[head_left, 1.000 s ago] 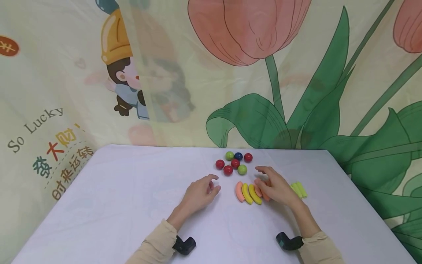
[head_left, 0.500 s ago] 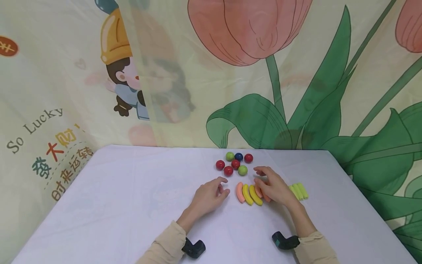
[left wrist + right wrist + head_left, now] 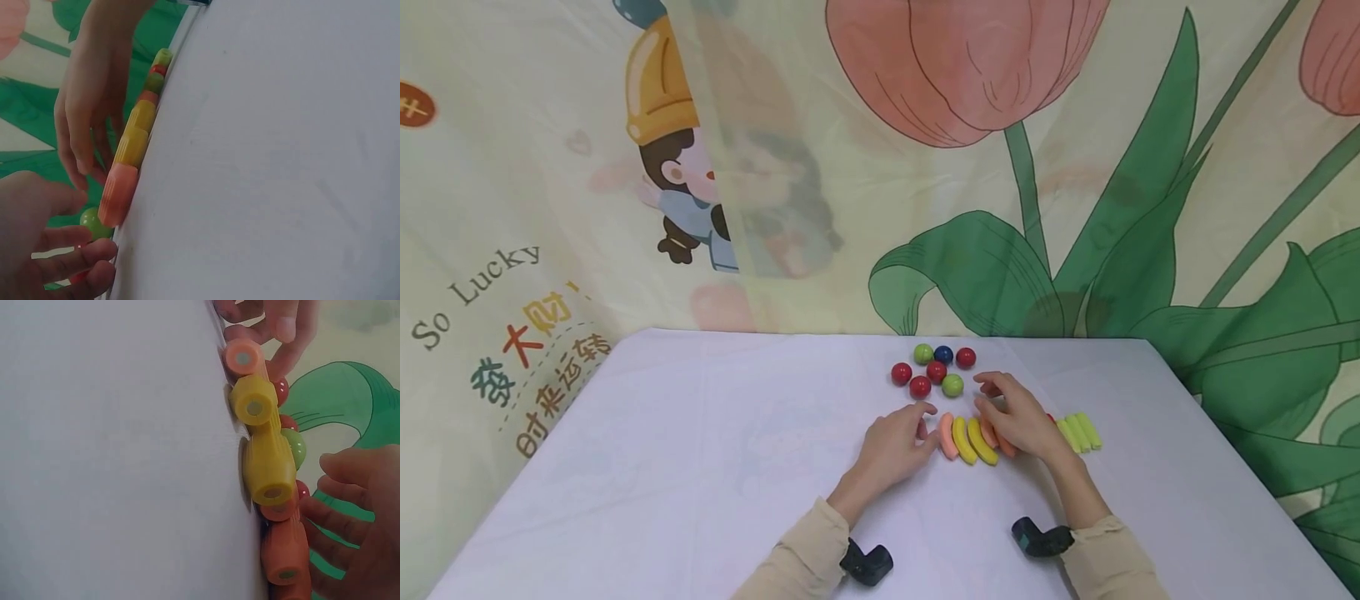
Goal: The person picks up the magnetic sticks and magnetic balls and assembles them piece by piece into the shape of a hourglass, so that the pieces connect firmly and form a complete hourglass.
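A row of curved toy pieces lies on the table: a pink one [image 3: 949, 437] at the left end, two yellow banana-shaped ones [image 3: 963, 442], then orange ones [image 3: 1006, 447] partly under my right hand [image 3: 1019, 418]. Their cut ends have small pale discs in the right wrist view. My left hand [image 3: 895, 443] hovers beside the pink piece, fingers loosely bent, holding nothing visible. Above the row's right end, the right hand has its fingers apart and relaxed. In the right wrist view its fingers [image 3: 337, 531] are close to the orange pieces; contact cannot be told.
Behind the row sit several glossy balls: red [image 3: 920, 387], green [image 3: 952, 385] and one dark blue [image 3: 943, 355]. To the right are light green sticks [image 3: 1080, 432], with a bit of red [image 3: 1050, 418] showing beside the hand. A printed cloth hangs behind the white table [image 3: 700, 467].
My left hand has moved right, close to the pink piece. The right hand has shifted slightly left and away from me, uncovering a bit of red by the green sticks. The pieces stay put.
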`<state>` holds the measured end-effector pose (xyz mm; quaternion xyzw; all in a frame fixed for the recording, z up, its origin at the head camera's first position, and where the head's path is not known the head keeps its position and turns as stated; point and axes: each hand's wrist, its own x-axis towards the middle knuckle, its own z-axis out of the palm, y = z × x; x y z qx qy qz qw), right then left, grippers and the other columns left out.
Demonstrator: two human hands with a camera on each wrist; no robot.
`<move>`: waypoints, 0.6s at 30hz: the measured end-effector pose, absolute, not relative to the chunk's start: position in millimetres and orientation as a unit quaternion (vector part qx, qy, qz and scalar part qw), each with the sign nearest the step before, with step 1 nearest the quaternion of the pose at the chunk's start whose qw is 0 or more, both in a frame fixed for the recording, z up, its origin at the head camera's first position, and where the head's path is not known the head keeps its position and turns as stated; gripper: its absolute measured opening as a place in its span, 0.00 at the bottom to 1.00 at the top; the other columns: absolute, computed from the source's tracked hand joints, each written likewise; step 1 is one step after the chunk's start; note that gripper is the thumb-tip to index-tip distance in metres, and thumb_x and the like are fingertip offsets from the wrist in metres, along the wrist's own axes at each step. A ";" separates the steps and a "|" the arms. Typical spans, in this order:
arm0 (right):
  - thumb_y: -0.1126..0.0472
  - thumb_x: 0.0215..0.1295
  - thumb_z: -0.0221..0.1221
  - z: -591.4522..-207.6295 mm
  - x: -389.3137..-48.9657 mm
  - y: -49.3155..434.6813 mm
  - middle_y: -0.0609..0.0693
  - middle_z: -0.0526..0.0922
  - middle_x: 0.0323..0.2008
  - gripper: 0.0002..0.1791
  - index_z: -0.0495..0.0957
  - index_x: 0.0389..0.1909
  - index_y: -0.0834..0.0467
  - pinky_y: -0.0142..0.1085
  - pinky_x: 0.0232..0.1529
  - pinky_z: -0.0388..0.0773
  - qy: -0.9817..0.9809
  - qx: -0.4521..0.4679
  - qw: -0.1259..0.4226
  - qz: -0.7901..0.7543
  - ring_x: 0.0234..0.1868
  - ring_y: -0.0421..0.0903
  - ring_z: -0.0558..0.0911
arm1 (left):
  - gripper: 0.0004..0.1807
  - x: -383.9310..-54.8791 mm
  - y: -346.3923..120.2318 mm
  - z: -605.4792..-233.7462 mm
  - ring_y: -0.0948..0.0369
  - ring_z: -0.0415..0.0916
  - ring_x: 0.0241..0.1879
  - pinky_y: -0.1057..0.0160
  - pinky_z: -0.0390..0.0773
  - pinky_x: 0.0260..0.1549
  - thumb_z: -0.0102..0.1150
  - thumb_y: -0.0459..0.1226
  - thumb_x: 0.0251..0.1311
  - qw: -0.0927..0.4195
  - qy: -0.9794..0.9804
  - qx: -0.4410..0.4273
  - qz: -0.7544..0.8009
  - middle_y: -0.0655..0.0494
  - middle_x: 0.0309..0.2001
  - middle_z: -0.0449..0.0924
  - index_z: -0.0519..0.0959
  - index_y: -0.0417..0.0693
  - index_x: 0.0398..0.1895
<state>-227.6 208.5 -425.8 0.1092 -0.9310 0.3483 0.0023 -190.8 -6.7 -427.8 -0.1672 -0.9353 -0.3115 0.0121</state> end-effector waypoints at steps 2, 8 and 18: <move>0.56 0.67 0.55 -426.1 -229.6 207.5 0.55 0.75 0.50 0.23 0.67 0.61 0.55 0.53 0.56 0.73 -0.930 0.105 -0.001 0.351 0.52 0.53 0.75 | 0.20 -191.5 -3.7 -428.2 0.67 0.64 0.20 0.71 0.62 0.22 0.58 0.48 0.60 0.018 -0.936 -0.172 -0.307 0.63 0.23 0.70 0.76 0.52 0.54; 0.56 0.67 0.54 -428.3 -234.5 207.3 0.55 0.75 0.50 0.22 0.67 0.61 0.55 0.52 0.55 0.73 -0.928 0.096 -0.002 0.360 0.51 0.53 0.75 | 0.18 -193.4 6.5 -429.9 0.66 0.62 0.18 0.70 0.60 0.23 0.59 0.48 0.59 0.028 -0.935 -0.173 -0.307 0.64 0.20 0.67 0.77 0.53 0.51; 0.57 0.67 0.54 -428.8 -239.3 202.4 0.56 0.76 0.49 0.22 0.67 0.60 0.57 0.50 0.53 0.74 -0.925 0.104 0.007 0.366 0.49 0.53 0.75 | 0.21 -196.7 14.6 -433.1 0.66 0.63 0.19 0.67 0.62 0.25 0.60 0.49 0.57 0.050 -0.950 -0.162 -0.262 0.63 0.19 0.67 0.78 0.48 0.50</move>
